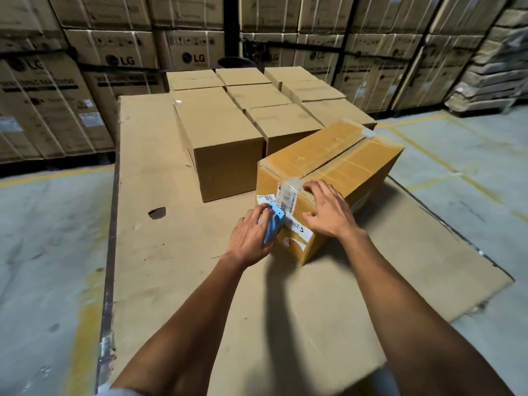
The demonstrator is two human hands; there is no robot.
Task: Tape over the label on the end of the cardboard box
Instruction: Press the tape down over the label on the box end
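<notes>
A taped cardboard box [337, 161] lies at an angle on the flat cardboard sheet, its near end facing me. White barcode labels [287, 197] are stuck on that end. My left hand [250, 235] grips a light blue tape dispenser [273, 225] pressed against the box's end, just below and left of the labels. My right hand [328, 208] rests flat with spread fingers on the box's near top edge and end face, to the right of the labels. More white printed label [300, 231] shows between my two hands.
Several plain closed cartons [220, 135] stand in rows behind the box on the cardboard sheet [160, 252]. Stacked strapped appliance cartons [120, 58] wall the back. Concrete floor [43, 238] with yellow lines lies on both sides. A small hole [157, 212] marks the sheet.
</notes>
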